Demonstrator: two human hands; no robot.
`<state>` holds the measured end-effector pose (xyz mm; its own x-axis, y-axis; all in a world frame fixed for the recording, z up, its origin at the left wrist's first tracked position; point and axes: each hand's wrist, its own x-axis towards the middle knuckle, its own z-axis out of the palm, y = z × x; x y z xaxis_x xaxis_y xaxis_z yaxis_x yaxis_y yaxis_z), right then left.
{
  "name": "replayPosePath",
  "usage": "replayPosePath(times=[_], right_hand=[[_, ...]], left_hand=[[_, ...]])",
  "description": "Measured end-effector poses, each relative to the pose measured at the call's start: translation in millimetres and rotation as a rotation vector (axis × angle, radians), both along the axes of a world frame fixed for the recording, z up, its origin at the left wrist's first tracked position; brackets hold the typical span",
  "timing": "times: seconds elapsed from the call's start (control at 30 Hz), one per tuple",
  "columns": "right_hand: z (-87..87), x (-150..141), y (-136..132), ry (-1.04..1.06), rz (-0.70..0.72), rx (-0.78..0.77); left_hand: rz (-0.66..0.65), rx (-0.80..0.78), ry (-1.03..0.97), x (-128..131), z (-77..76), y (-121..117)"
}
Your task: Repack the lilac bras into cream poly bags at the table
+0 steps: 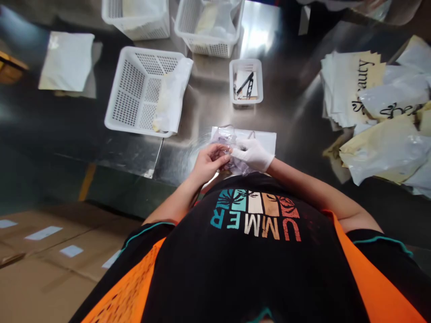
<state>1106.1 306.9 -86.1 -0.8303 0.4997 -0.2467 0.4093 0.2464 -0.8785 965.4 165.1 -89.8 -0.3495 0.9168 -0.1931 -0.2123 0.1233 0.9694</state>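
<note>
My left hand (209, 162), bare, is closed with thumb and fingers pinching a crumpled, pale purple, partly see-through item (239, 168) close to my body. My right hand (253, 154), in a white glove, is closed on the same item from the other side, its fingertips meeting the left ones. I cannot tell whether the item is thin fabric or something in clear plastic. Thin dark loops show at its upper edge. Under it lies a flat white sheet or bag (267, 140) on the metal table (202, 101).
A white perforated basket (129, 92) with white packets stands left, with two similar baskets (144, 29) behind. A small white tray (236, 99) holds a black pen and a dark tool. White packages (387, 143) are piled right; flat packets (67, 60) lie far left. Cardboard boxes (43, 269) are lower left.
</note>
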Motion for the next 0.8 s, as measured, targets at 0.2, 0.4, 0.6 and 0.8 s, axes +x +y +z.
replayPosePath(times=[0.2,0.4,0.6,0.8], right_hand=[[10.7,3.5,-12.3,-0.224,-0.004,0.466],[10.6,6.2,-14.6,-0.254,-0.032,0.514],[9.1,11.7,-11.5,-0.145,-0.083,0.356],[14.0,4.8,-13.4,-0.286,-0.051,0.525]], left_hand=[[0.131,-0.028,0.172,17.0,-7.8,3.6],[0.145,-0.075,0.104,20.0,-13.2,7.7],[0.138,-0.068,0.053,21.4,-8.1,10.5],[0.209,-0.057,0.286,30.3,-15.3,12.4]])
